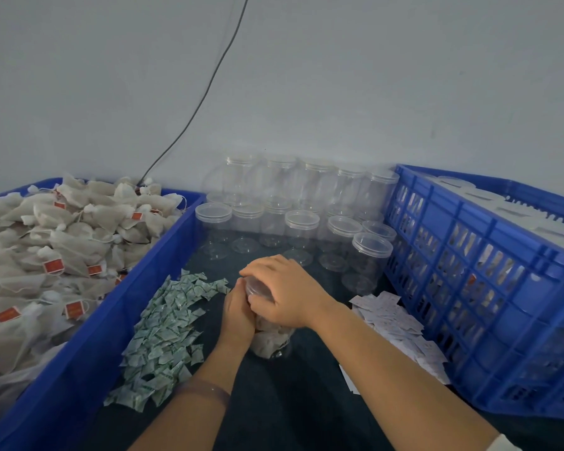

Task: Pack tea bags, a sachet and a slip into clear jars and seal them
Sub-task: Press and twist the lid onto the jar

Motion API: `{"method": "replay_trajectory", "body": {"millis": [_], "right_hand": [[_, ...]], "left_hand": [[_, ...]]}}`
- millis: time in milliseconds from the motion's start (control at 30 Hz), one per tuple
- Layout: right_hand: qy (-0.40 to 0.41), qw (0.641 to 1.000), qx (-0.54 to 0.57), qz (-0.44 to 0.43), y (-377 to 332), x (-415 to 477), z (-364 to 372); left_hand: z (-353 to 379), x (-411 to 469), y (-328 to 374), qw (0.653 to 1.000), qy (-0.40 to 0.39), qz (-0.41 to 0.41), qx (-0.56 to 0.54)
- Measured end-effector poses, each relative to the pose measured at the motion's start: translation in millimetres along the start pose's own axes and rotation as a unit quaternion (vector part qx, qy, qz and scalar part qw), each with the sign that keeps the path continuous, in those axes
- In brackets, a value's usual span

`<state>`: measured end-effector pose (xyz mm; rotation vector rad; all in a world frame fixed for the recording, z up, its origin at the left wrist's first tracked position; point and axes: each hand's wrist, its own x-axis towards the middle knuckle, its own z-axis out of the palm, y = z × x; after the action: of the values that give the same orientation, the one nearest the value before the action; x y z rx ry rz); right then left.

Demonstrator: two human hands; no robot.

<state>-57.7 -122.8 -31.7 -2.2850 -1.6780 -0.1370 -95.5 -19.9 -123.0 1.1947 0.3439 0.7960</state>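
Two bare forearms rise from the bottom edge of the frame, the left one wearing a thin wristband (205,390), and meet at centre over the dark counter (290,402). There a clear jar (269,343) stands on the counter with pale tea bags showing through its lower wall. The left hand (238,314) has its grip wrapped round the upper part of the jar, fingers curled against the plastic. The right hand (284,291) lies over the top, its grip cupped round the clear lid (256,286), fingertips bent down over the rim.

Just left of the jar lies a long heap of green-and-white sachets (166,327). To its right lies a scatter of white slips (394,320). A blue crate (88,346) along the left side is piled with loose tea bags (56,236) bearing red tags. A latticed blue crate (489,307) fills the right side. Empty lidded jars (302,222) stand in rows at upper centre against the grey wall, where a dark cable (202,99) runs down.
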Motion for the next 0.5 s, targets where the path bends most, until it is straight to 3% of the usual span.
{"method": "replay_trajectory", "body": {"millis": [267, 500], "right_hand": [[-0.006, 0.999, -0.026, -0.028, 1.3, -0.4, 1.7], [-0.008, 1.0, -0.009, 0.008, -2.1, -1.2, 1.5]], "left_hand": [[2.0, 1.2, -4.7, 1.0, 0.012, -0.009, -0.002], [3.4, -1.8, -2.3, 0.999, 0.031, -0.019, 0.003]]}}
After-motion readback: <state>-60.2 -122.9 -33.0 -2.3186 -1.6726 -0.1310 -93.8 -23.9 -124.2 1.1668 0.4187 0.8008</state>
